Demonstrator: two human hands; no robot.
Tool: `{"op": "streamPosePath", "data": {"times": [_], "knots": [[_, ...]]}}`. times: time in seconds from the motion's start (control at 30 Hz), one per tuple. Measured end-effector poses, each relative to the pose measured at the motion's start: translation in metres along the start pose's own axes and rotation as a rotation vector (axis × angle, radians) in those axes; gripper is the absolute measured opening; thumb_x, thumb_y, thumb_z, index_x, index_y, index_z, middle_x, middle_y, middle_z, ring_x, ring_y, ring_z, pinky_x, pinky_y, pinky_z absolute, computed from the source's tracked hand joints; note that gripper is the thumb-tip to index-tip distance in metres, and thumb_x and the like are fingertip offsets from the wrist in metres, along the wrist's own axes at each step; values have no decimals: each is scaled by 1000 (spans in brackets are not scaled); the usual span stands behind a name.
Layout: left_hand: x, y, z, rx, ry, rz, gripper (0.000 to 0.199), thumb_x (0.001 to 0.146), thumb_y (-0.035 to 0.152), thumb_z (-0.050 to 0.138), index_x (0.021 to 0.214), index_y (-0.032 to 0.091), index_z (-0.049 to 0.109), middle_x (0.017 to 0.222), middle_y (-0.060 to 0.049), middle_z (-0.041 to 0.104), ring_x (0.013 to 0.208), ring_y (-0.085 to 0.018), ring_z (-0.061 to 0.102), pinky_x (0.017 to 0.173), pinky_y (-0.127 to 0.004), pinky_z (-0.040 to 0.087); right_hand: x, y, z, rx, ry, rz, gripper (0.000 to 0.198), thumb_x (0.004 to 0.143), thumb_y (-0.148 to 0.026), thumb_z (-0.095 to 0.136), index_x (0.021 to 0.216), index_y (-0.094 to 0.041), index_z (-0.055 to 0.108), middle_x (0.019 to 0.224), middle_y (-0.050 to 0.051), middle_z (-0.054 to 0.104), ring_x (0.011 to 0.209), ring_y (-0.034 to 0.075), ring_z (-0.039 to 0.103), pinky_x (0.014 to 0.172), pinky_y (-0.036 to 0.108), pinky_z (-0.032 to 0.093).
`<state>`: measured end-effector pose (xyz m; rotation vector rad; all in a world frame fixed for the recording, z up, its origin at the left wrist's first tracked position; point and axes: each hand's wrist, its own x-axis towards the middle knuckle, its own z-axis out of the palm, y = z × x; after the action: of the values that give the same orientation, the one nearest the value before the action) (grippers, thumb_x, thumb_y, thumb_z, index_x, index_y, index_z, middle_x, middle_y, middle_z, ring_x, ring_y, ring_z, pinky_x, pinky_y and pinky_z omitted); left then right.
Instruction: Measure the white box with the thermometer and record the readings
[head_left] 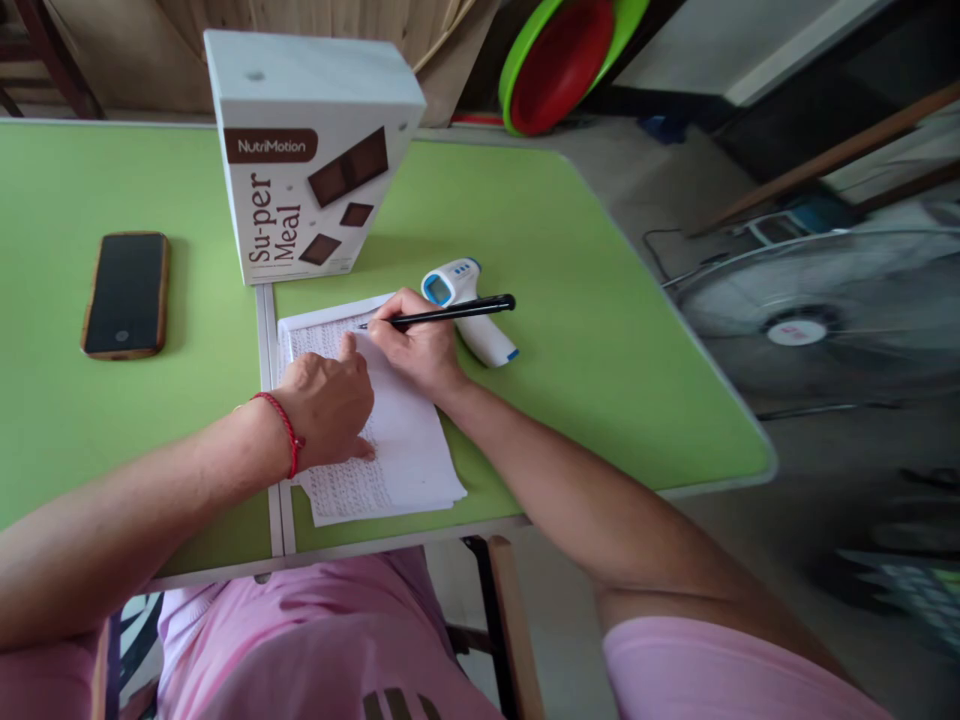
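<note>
Fingers [394, 308] of the right hand [420, 348] were closed around a black pen [457, 311], and its tip was at the upper part of the white paper [420, 460], by rows of small writing. The paper lay on the green tabletop [615, 380], right in front of the person, along the pale strip [288, 530] where two parts of the tabletop met. The left hand [330, 405] rested on the paper and held nothing: one finger pointed up the page, close to the pen tip, and the thumb stuck out. A red string bracelet [281, 420] went around that wrist. Just past the right hand lay a white and blue thermometer [487, 342]. Behind the paper stood a tall white box [345, 72] with brown pictures and the words "Su-per Meal". Off to the left was a phone [126, 295] in a brown case, its screen dark. Past the tabletop, on the right, was a big fan [796, 330], and farther back a red tub [562, 70] showed against a green one.
</note>
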<state>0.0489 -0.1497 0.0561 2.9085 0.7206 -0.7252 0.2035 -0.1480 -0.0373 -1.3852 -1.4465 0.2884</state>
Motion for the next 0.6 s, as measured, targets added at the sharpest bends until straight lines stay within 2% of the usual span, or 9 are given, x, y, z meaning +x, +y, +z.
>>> {"op": "streamPosePath", "data": {"times": [0.2,0.4,0.6], "knots": [[-1,0,0,26,-11,8,96,83,64,60,143,-7,37,153,-35,19,100,-38,66,78,-40,54,0,1,0,-30,1,-7,10,74,-18,54,66,-23,49,59,-4,55,57,12,50,57,26,44],[-1,0,-1,25,-12,5,93,83,64,60,142,-5,39,154,-33,21,100,-39,65,76,-41,55,-1,3,2,-6,49,-47,10,74,-18,54,66,-23,50,59,-4,56,55,12,50,54,25,44],[0,-1,1,12,11,-1,97,81,64,62,143,-6,36,153,-35,19,100,-39,66,81,-42,54,-1,5,0,1,69,-42,9,75,-20,54,66,-23,50,59,-4,56,55,12,51,54,25,44]]}}
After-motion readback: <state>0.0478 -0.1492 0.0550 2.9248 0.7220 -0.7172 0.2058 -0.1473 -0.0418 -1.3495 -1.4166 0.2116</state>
